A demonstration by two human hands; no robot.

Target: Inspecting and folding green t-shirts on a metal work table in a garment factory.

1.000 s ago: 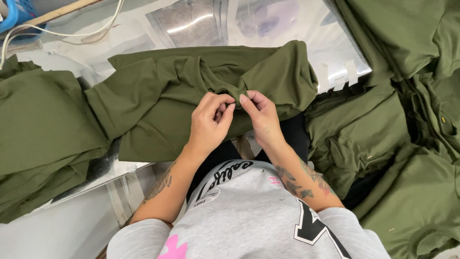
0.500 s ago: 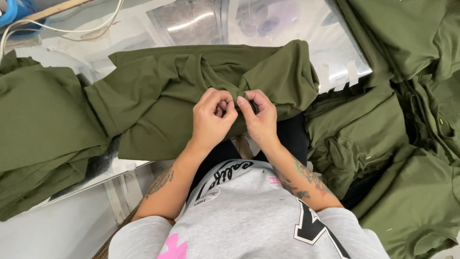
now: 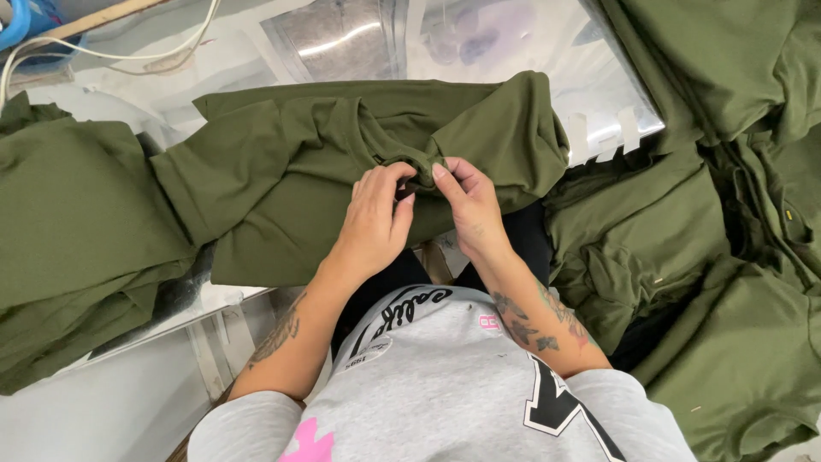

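An olive green garment (image 3: 291, 171) lies crumpled across a shiny work surface (image 3: 479, 43) in front of me. My left hand (image 3: 375, 214) and my right hand (image 3: 466, 201) meet at its near edge, fingertips pinching a small bunched fold of the fabric between them. What sits inside the pinch is hidden by the fingers.
A stack of folded olive garments (image 3: 68, 222) lies at the left. A large heap of the same green garments (image 3: 727, 214) fills the right side. White cables (image 3: 103, 51) run along the far left edge. My grey sweatshirt (image 3: 445, 385) fills the bottom.
Both hands stay together on the fabric edge. The fingers have shifted slightly, drawing the bunched fold up and a little farther from me.
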